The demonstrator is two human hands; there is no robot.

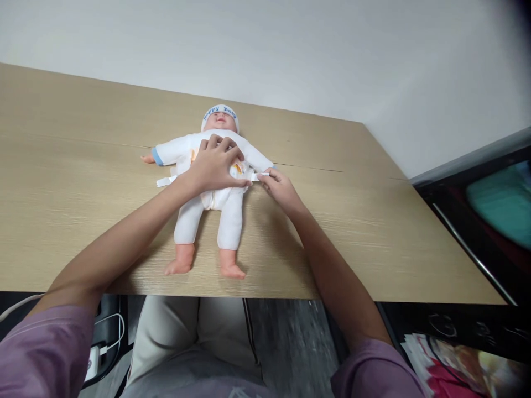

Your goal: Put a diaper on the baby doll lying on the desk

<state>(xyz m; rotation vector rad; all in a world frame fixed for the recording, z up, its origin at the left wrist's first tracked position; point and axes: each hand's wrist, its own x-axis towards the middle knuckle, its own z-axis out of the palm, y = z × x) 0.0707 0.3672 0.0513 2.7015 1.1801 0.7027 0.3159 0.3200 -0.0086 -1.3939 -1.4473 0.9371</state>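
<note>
A baby doll (229, 224) lies face up on the table, its feet toward me. It wears white clothes and a white cap (219, 110) with blue lettering. Round its hips is a white diaper (213, 200) with an orange print. My left hand (218, 166) rests on the diaper's front with fingers spread, its thumb near the side edge. My right hand (279, 189) pinches the end of a white diaper tab (259, 177), stretched out sideways at the doll's hip. On the opposite hip another white tab (165, 181) sticks out loose.
The wooden table (357, 221) runs up to a pale wall. A dark-framed screen (501, 204) stands at the right edge. Below the table at left are a white cable and a plug (93, 362); at lower right lie colourful printed packets (460, 365).
</note>
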